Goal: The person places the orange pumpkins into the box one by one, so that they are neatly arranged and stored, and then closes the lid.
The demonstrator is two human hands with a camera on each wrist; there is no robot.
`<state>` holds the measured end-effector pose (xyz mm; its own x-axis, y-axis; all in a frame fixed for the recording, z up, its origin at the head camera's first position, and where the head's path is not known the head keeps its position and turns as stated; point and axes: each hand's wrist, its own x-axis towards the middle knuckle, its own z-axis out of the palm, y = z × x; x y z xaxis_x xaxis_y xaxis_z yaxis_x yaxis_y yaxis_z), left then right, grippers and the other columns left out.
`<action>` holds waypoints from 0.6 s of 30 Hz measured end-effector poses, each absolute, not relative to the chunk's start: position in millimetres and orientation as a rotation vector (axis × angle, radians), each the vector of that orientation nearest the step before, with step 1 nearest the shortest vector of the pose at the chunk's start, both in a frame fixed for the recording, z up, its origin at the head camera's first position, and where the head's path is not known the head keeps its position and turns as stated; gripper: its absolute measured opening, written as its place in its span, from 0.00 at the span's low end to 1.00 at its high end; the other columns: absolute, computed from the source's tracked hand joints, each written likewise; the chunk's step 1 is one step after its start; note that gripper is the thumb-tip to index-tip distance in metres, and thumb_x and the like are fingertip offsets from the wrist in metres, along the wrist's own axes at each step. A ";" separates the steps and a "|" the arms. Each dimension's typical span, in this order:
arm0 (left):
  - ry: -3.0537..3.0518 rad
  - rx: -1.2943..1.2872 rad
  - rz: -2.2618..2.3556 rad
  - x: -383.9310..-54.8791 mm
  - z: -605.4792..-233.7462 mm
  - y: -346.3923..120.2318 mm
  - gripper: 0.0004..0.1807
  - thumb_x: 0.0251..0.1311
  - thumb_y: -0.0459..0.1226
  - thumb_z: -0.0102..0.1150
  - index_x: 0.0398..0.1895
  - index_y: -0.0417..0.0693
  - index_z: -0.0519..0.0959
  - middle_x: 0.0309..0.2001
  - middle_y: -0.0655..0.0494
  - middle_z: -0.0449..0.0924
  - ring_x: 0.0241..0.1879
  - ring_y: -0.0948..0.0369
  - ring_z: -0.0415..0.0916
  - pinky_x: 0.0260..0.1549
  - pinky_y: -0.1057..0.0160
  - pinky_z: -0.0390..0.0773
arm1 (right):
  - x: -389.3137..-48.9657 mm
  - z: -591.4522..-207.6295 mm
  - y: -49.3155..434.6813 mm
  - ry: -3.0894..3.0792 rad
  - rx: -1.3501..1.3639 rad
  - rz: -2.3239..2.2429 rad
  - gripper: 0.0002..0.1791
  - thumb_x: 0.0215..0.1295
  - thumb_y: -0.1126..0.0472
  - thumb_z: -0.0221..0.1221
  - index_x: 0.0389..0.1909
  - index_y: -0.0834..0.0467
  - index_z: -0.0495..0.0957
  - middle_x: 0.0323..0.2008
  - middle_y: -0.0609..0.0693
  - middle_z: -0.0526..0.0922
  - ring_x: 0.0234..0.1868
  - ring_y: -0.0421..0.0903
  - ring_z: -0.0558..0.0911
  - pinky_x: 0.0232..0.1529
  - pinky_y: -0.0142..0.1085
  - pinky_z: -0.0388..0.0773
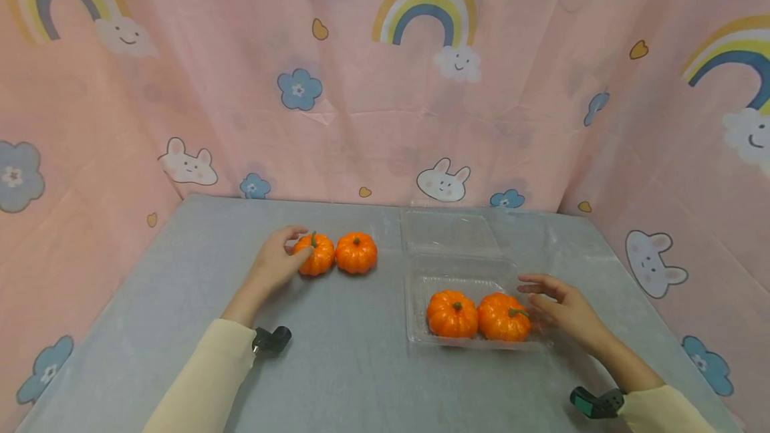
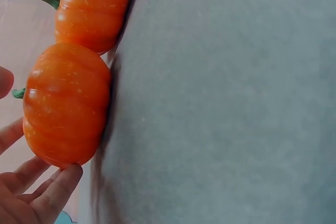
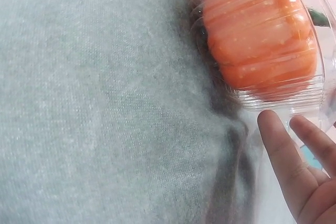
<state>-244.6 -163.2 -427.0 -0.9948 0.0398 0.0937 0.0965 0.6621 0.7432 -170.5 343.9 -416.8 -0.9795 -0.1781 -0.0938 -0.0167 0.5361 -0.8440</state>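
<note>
We find the left hand (image 1: 279, 260) half spread, fingertips touching one glossy orange ribbed pumpkin (image 1: 320, 258) but not closed round it. The right hand (image 1: 568, 307), fingers extended, holds nothing, just beside a clear plastic container (image 1: 412, 309). A second orange pumpkin (image 1: 357, 254) sits just beside the first, towards the grey desk's (image 1: 349, 366) far edge. Right of centre, the container holds two further orange pumpkins (image 1: 452, 315); its open lid (image 1: 448, 231) faces the far edge.
</note>
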 end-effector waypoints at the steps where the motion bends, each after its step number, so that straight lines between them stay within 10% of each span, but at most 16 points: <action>1: -2.802 -0.111 -1.265 -244.8 -427.3 -163.3 0.26 0.60 0.45 0.56 0.61 0.47 0.72 0.61 0.39 0.72 0.54 0.43 0.76 0.54 0.44 0.75 | -170.5 -416.9 343.9 2.604 -0.166 -1.426 0.24 0.73 0.59 0.50 0.66 0.64 0.64 0.59 0.72 0.71 0.41 0.41 0.85 0.37 0.40 0.85; 18: -2.778 -0.051 -1.416 -248.2 -436.1 -166.4 0.23 0.59 0.42 0.58 0.58 0.49 0.74 0.60 0.39 0.73 0.56 0.41 0.75 0.53 0.45 0.76 | -170.1 -417.3 344.1 2.597 -0.173 -1.436 0.24 0.73 0.59 0.50 0.66 0.65 0.63 0.59 0.72 0.71 0.41 0.38 0.84 0.38 0.39 0.85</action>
